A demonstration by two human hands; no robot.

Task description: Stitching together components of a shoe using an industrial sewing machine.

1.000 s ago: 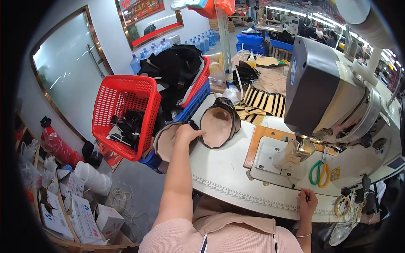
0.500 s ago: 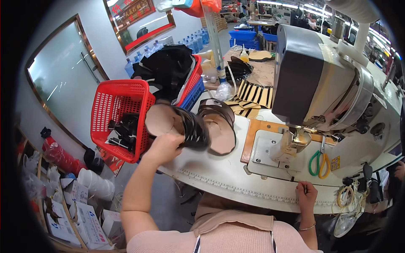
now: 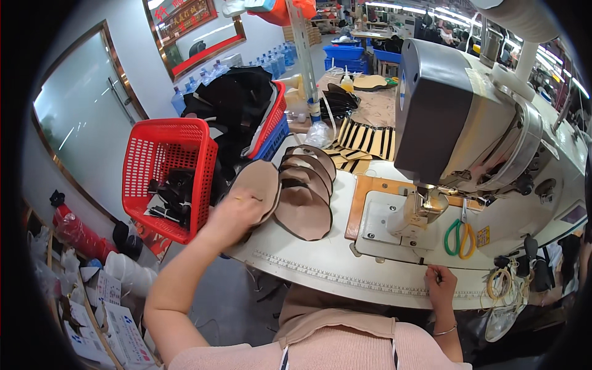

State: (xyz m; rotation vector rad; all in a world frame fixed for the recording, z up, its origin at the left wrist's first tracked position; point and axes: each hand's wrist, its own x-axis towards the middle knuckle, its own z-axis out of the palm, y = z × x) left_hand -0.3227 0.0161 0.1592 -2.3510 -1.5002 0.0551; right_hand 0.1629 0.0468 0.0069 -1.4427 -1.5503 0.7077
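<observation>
My left hand (image 3: 242, 211), slightly blurred, is closed on an oval beige-lined piece (image 3: 258, 177) with a dark edge, at the table's left edge. Some of its fingers are hidden against the piece. Just to the right, several similar beige-lined pieces (image 3: 303, 213) lie overlapping in a fanned row on the white machine table (image 3: 308, 262). My right hand (image 3: 441, 285) is curled at the table's front edge, below the sewing machine (image 3: 456, 117). Something small and dark shows between its fingers, too small to name.
A red basket (image 3: 209, 145) holding black pieces stands at the left, with another red basket (image 3: 280, 105) of black material behind it. Green-and-yellow-handled scissors (image 3: 459, 237) lie right of the needle plate. Striped beige-and-black strips (image 3: 370, 139) lie behind the fanned pieces.
The dark stack my left hand held has been tilted, its beige side now facing up. More pieces now lie fanned on the table. My right hand stays curled at the edge.
</observation>
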